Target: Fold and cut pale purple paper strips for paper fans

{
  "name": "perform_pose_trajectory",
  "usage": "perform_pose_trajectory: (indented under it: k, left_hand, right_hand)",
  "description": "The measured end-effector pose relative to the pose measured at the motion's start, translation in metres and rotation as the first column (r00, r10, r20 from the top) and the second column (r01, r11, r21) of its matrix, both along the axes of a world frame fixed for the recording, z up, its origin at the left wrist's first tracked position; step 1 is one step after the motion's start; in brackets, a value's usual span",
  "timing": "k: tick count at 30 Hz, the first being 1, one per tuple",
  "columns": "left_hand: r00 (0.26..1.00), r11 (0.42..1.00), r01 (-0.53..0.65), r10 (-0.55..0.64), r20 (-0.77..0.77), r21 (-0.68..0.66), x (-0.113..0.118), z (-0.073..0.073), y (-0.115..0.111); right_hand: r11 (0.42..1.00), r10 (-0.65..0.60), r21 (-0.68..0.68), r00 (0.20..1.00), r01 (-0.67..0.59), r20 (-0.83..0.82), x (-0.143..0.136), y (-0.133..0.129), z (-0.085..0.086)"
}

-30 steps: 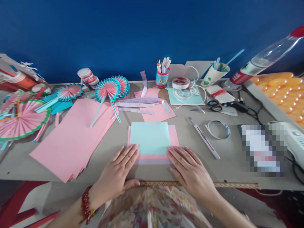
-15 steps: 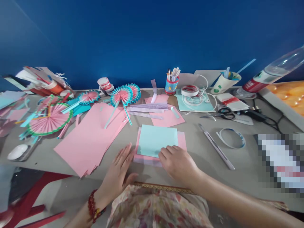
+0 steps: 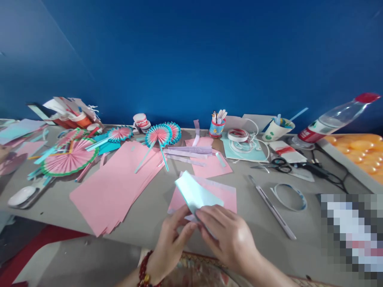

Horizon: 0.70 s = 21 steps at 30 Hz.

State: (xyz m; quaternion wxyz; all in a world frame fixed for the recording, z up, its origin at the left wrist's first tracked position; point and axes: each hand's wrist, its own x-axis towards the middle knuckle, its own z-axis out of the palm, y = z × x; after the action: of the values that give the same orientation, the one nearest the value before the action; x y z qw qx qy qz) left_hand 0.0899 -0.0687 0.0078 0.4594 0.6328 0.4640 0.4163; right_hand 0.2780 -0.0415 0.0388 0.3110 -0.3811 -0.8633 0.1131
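A light blue-green paper (image 3: 196, 189) is lifted and tilted in front of me, its left side bent up. My left hand (image 3: 175, 239), with a red bead bracelet at the wrist, grips its near left edge with thumb and fingers. My right hand (image 3: 229, 231) holds the near right edge, its fingers lying over the paper. Beneath it, a pink sheet (image 3: 230, 196) with pale lilac edges rests on the table. What my fingertips pinch underneath is partly hidden.
A stack of pink sheets (image 3: 110, 187) lies to the left, with folded paper fans (image 3: 158, 135) behind. To the right are a craft knife (image 3: 273, 209), a tape ring (image 3: 305, 199), scissors (image 3: 281, 165) and a tilted bottle (image 3: 326, 123).
The blue-green paper has gone from flat to raised and bent. My left hand has moved right and taken hold of it. The camera view has tipped upward.
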Motion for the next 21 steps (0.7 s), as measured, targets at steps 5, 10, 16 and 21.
perform_pose_trajectory:
  k: [5, 10, 16, 21]
  left_hand:
    - [0.959, 0.950, -0.182, 0.228, -0.166, 0.256, -0.010, 0.015, 0.022]
    - [0.838, 0.590, 0.159, 0.343, -0.425, 0.791, -0.042, 0.040, 0.047]
    - [0.577, 0.577, 0.538, 0.279, -0.767, 0.615, -0.031, 0.012, 0.043]
    - [0.536, 0.596, 0.594, 0.207, -0.818, 0.540, -0.018, -0.012, 0.037]
  right_hand:
    - [0.998, 0.060, 0.034, 0.995, -0.057, -0.081, -0.004, -0.012, 0.002]
    - [0.952, 0.157, 0.279, 0.984, -0.130, -0.078, 0.016, -0.018, 0.005]
    - [0.914, 0.036, 0.404, 0.999, -0.043, 0.025, 0.027, -0.023, -0.007]
    - [0.960, -0.203, 0.224, 0.968, 0.167, 0.148, 0.027, -0.026, -0.029]
